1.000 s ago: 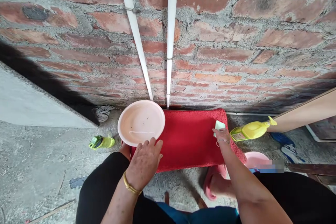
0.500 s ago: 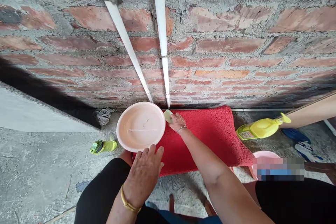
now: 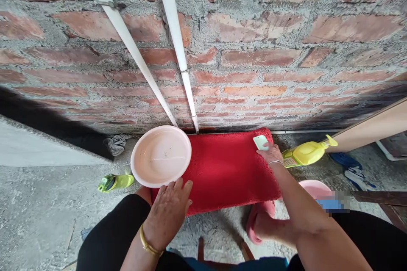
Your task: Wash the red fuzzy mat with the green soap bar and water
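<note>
A red textured mat (image 3: 219,165) covers a low surface by the brick wall. At its far right corner my right hand (image 3: 271,154) grips a small pale green flat piece (image 3: 260,142) with rounded corners; I cannot tell its exact kind. A pale pink basin (image 3: 161,133) with dark specks inside stands over the mat's left end. My left hand (image 3: 170,207), a gold bangle at the wrist, lies open at the mat's near left edge. Its fingertips are by the basin's near rim; whether they touch it I cannot tell.
A yellow pump bottle (image 3: 307,153) stands right of the mat, above a pink container (image 3: 314,187) that is partly blurred out. On the left floor are a green bottle (image 3: 116,182) and a bundled grey cloth (image 3: 117,145). Two white pipes (image 3: 182,63) run down the brick wall.
My right hand has slid the pale green piece across the mat from beside the basin to the far right corner. My left hand stays near the basin. The view has shifted slightly right.
</note>
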Motion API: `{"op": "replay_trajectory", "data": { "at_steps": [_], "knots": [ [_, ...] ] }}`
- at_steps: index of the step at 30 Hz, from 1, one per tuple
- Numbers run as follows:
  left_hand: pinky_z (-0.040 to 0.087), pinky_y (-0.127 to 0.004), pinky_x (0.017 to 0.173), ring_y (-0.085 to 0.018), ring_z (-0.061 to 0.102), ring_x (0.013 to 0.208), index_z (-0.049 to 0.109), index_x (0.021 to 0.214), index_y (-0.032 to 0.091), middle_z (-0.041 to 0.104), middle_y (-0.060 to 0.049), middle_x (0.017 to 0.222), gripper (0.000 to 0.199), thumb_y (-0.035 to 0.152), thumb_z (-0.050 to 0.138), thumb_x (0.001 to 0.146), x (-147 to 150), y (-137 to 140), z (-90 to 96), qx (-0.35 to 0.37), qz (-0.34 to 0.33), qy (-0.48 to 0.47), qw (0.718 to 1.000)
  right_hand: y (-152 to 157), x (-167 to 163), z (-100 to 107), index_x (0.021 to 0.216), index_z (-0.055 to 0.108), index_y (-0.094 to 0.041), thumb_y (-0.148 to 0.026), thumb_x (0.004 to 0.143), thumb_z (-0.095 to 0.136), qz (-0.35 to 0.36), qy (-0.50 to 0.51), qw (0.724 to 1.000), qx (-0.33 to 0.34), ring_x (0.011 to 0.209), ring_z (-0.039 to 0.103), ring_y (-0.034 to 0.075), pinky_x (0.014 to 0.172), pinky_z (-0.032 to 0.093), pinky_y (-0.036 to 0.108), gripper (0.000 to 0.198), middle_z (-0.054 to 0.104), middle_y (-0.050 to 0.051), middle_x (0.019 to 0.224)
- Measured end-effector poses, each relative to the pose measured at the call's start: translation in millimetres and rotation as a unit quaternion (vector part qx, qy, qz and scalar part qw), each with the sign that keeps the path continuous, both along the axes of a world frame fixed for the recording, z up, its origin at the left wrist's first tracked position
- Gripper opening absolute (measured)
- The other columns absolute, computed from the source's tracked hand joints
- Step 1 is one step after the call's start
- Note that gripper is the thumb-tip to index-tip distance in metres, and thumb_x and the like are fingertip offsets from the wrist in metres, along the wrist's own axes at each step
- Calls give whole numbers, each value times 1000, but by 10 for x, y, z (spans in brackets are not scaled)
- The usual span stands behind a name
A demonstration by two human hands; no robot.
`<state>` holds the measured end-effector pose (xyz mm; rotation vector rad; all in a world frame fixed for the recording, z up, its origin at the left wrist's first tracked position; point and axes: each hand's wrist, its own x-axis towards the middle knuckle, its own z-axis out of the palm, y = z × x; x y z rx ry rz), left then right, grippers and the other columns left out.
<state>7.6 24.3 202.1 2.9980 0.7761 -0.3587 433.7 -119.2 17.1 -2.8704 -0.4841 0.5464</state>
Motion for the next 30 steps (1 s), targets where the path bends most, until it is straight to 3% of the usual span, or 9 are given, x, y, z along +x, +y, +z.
{"op": "replay_trajectory", "data": {
  "at_steps": [3,6,9,13,17,20,22,25,30],
  "knots": [
    [51,-45,90,-26,63,103,56,129,22,63,-11,119,38,24,52,91,42,5,55,-13,10,19,1000,-234,107,48,117,57,-19,-47,73,70,-96,-2,995,-18,105,55,26,92,41,35,53,51,13,114],
    [51,-44,89,-26,62,101,57,128,21,64,-10,113,38,22,53,90,58,-7,113,-24,24,29,999,-162,-76,71,115,57,-16,-47,76,68,-127,-18,992,16,109,52,29,94,40,38,51,53,15,110],
    [50,-43,89,-26,62,102,56,128,22,63,-10,113,39,22,56,88,36,-15,145,-32,44,29,998,208,-557,42,112,58,-17,-43,75,69,-55,-20,996,71,103,54,25,94,40,36,47,52,12,114],
    [50,-43,89,-25,62,101,57,125,23,62,-9,113,38,24,58,87,-11,2,182,-47,61,34,996,908,-1471,-32,109,60,-24,-39,72,73,84,20,989,118,98,54,19,92,41,30,42,52,4,114],
    [49,-44,92,-26,61,104,57,124,21,62,-10,114,36,24,56,88,-43,38,236,-59,77,39,995,1449,-2269,-48,109,60,-25,-39,73,71,171,72,976,113,101,53,20,87,42,30,40,51,3,113],
    [49,-44,91,-26,61,102,56,124,21,62,-10,113,36,24,56,89,-65,60,259,-67,79,39,994,1591,-2542,-41,111,59,-26,-43,75,69,186,95,975,81,103,53,21,86,42,32,41,51,5,115],
    [49,-44,89,-26,61,101,55,125,21,62,-10,112,36,25,55,89,-83,62,255,-62,75,36,995,1556,-2528,-45,113,58,-27,-43,75,69,206,92,972,67,104,53,21,87,42,32,42,50,5,116],
    [48,-43,90,-26,60,102,54,127,22,61,-10,114,37,26,54,90,-106,50,224,-45,64,23,997,1335,-2251,-59,114,59,-28,-40,73,71,210,58,975,49,104,54,21,89,43,31,44,51,5,116],
    [46,-43,92,-26,59,105,53,127,21,60,-11,115,38,26,53,90,-78,8,217,-60,65,32,996,587,-1436,-63,115,61,-25,-43,72,71,101,-12,994,33,95,59,20,87,46,31,47,54,7,114]
  ]
}}
